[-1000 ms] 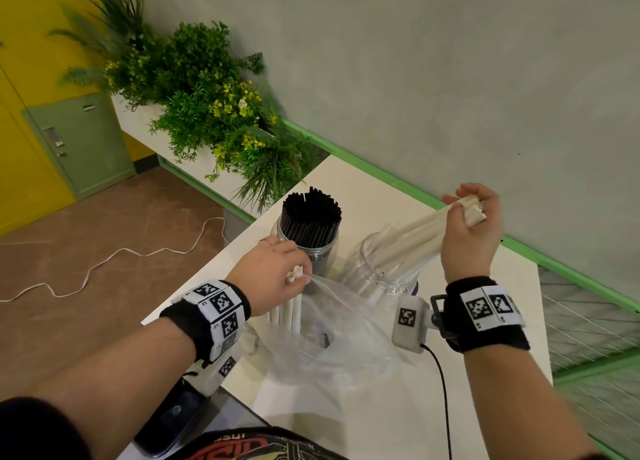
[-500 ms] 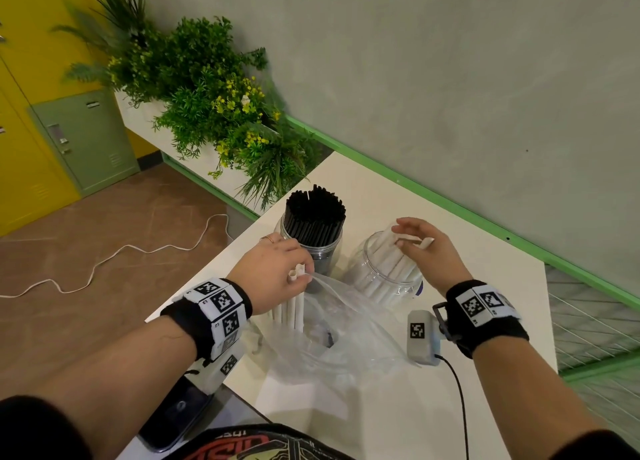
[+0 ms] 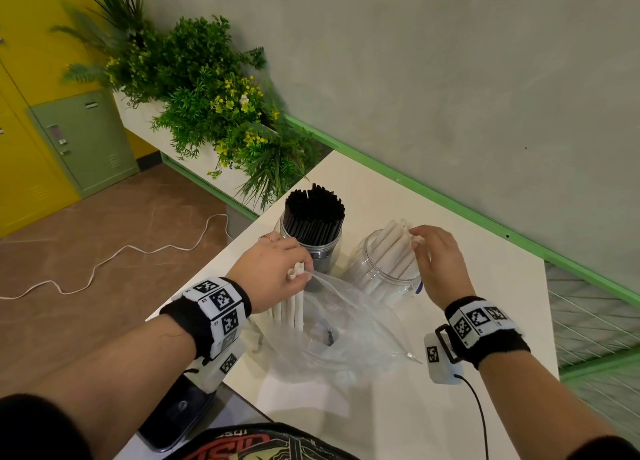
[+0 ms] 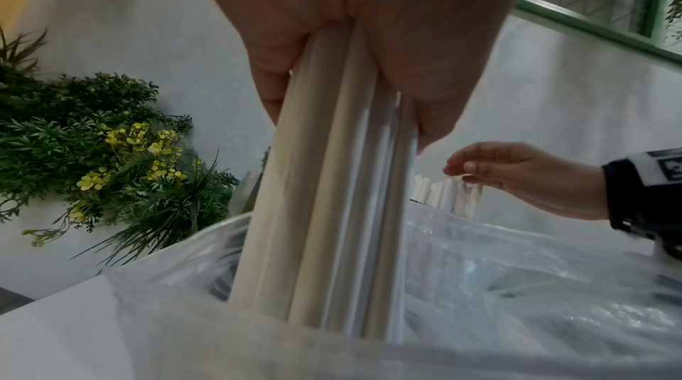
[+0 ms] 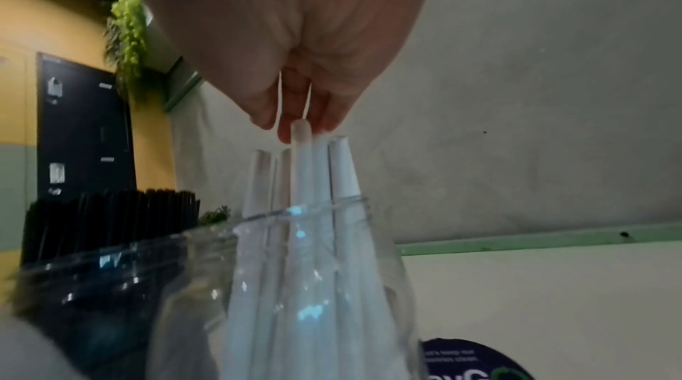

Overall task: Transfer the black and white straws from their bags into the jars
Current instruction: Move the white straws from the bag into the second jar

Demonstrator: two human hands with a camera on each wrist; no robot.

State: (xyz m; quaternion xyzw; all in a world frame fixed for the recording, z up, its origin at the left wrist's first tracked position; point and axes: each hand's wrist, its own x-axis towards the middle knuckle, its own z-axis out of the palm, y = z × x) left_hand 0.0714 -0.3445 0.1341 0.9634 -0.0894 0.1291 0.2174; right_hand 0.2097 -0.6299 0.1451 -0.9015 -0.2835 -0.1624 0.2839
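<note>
Standing upright on the cream-white tabletop [image 3: 398, 196], a bundle of white paper straws [image 3: 292, 309] is gripped near its top by the person's left hand [image 3: 273, 272], fingers and thumb curled tightly round it; the left wrist view shows the straws' lower ends sunk into the crumpled clear plastic bag [image 3: 349, 335] that lies open on the table in front of the person. Just beyond that hand sits a clear plastic jar packed full of thin black straws [image 3: 313, 214], their tips bristling well above the rim. Beside it, to the right, a second clear round plastic jar [image 3: 381, 276] holds a loose sheaf of white straws [image 3: 394, 248] leaning toward its far-right side. The right hand [image 3: 438, 265] hovers over those straw tops with fingers only gently bent and spread, fingertips [image 5: 291, 129] touching the ends of the tallest straws rather than closing round them. Both wrists wear black bands with black-and-white square markers. A planter of green foliage with small yellow flowers [image 3: 207, 103] stands against the grey wall past the table's far-left corner, and a white cable [image 3: 138, 250] snakes over the brown floor
</note>
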